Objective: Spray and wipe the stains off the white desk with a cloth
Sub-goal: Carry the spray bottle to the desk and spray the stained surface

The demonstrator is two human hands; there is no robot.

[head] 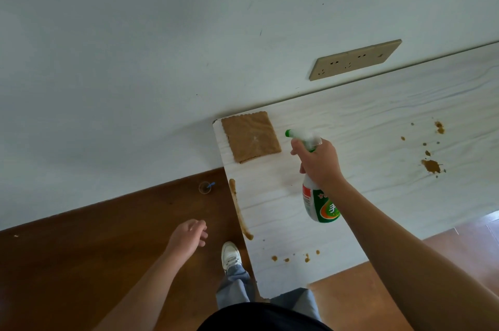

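Note:
My right hand [320,161] grips the neck of a white and green spray bottle [318,205] and holds it in the air over the white desk [378,120], nozzle pointing left toward a flat brown cloth [251,136] at the desk's far left corner. Brown stains mark the desk: a long streak [239,209] down the left edge, small spots [294,257] near the front edge and splatters [431,166] at the right. My left hand [189,236] hangs over the floor left of the desk, fingers loosely apart and holding nothing.
A beige socket strip [353,59] is on the wall behind the desk. A small cup with a blue stick [205,187] stands on the brown wooden floor near the wall. My white shoe [230,255] is beside the desk's left edge.

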